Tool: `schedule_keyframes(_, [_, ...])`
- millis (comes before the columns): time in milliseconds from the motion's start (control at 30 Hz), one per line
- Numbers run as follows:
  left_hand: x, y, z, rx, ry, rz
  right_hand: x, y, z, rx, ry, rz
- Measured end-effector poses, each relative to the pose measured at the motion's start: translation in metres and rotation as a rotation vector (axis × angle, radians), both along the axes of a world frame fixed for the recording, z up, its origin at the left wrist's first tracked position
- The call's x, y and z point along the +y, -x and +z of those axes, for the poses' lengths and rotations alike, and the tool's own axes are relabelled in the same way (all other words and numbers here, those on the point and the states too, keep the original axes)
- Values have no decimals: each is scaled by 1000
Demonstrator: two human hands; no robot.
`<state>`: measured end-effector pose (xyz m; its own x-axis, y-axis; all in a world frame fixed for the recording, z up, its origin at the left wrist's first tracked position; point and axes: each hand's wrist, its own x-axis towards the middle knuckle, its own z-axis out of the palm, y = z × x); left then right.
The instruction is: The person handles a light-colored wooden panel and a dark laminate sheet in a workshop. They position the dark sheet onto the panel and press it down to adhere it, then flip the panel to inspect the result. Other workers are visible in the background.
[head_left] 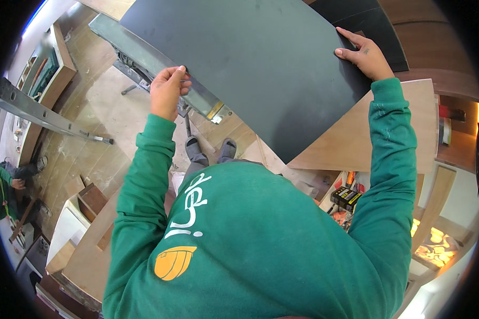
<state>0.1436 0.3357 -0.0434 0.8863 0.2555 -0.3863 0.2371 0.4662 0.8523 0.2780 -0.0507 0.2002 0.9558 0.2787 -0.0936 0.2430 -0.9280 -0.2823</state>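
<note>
So the dark grey panel (261,69) sits right between the hands. Right hand (370,57) is on its right edge, thumb and index spread — the other fingers are hidden, so can't tell if it's gripping. Left hand (168,91) has thumb and index together at the left edge; can't tell if they're pinching it. Panel's top is cut off. White lettering (189,207) runs down the green sweatshirt (282,239), while the black-and-yellow box's (346,199) print is too tiny.
</note>
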Motion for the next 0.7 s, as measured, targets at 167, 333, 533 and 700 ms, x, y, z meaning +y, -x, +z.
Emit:
schedule_keyframes(167, [-12, 9, 2, -6, 16, -33, -8, -3, -6, -68, 28, 50])
schedule_keyframes(333, [-43, 32, 5, -1, 10, -79, -6, -5, -5, -34, -2, 47])
schedule_keyframes(533, [-100, 75, 17, -5, 65, -175, -15, -17, -6, 33, -100, 96])
schedule_keyframes(700, [-152, 111, 32, 48, 111, -157, -24, -23, -9, 34, -133, 212])
